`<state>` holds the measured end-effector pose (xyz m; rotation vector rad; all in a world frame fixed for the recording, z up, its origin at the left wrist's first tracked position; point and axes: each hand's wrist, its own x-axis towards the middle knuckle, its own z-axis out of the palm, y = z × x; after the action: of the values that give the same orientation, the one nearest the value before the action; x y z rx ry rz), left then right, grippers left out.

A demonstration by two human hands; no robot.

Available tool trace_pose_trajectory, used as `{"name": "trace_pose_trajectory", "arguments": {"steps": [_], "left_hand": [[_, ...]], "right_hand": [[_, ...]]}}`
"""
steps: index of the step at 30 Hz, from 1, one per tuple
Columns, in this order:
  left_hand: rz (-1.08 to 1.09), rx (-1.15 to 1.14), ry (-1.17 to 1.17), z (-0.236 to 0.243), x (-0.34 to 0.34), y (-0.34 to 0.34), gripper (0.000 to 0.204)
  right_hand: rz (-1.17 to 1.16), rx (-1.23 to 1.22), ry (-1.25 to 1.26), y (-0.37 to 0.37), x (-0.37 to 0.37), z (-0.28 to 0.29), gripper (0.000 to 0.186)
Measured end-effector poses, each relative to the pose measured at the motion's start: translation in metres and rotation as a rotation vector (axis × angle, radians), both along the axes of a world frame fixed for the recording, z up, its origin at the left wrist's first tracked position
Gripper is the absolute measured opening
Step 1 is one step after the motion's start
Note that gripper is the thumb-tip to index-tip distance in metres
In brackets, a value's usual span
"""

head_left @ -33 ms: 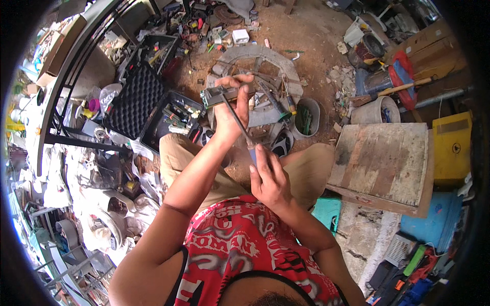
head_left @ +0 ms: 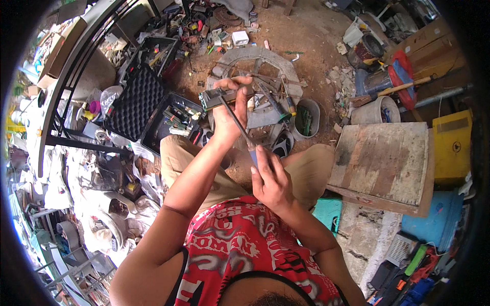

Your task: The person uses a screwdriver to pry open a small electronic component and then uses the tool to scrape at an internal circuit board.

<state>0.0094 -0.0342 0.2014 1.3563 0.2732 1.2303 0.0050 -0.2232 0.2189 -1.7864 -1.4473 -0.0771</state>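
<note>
My left hand (head_left: 230, 116) is wrapped round a small dark block-shaped part with a green circuit board (head_left: 208, 100) at its left end. It holds the part up above the round grey metal base (head_left: 283, 60). In my right hand (head_left: 274, 184) is a screwdriver (head_left: 240, 125) with a bluish handle and a long dark shaft. The shaft slants up and left, its tip at the part. Whether the tip sits in a screw or only rests against the part, I cannot tell. Fingers of my left hand hide some of the part.
On the round base lie several hand tools, one a yellow-handled screwdriver (head_left: 290, 104). Right of it stands a grey bin (head_left: 317, 109) with green boards. An open black case (head_left: 135, 104) lies left. A wooden board (head_left: 380, 166) is at the right, a metal frame (head_left: 69, 84) far left.
My left hand and the part have shifted very slightly left. Both hands keep the same hold, and the screwdriver stays against the part.
</note>
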Motion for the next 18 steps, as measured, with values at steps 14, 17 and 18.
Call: {"name": "trace_pose_trajectory", "arguments": {"steps": [14, 17, 18], "left_hand": [[0.101, 0.113, -0.048, -0.002, -0.004, 0.008, 0.02], [0.125, 0.213, 0.084, 0.0, -0.013, 0.013, 0.019], [0.135, 0.22, 0.096, 0.0, -0.013, 0.014, 0.018]], "right_hand": [[0.085, 0.033, 0.198, 0.001, -0.011, 0.026, 0.054], [0.143, 0.036, 0.299, -0.003, -0.005, 0.038, 0.054], [0.121, 0.006, 0.267, -0.004, -0.006, 0.037, 0.055]]}}
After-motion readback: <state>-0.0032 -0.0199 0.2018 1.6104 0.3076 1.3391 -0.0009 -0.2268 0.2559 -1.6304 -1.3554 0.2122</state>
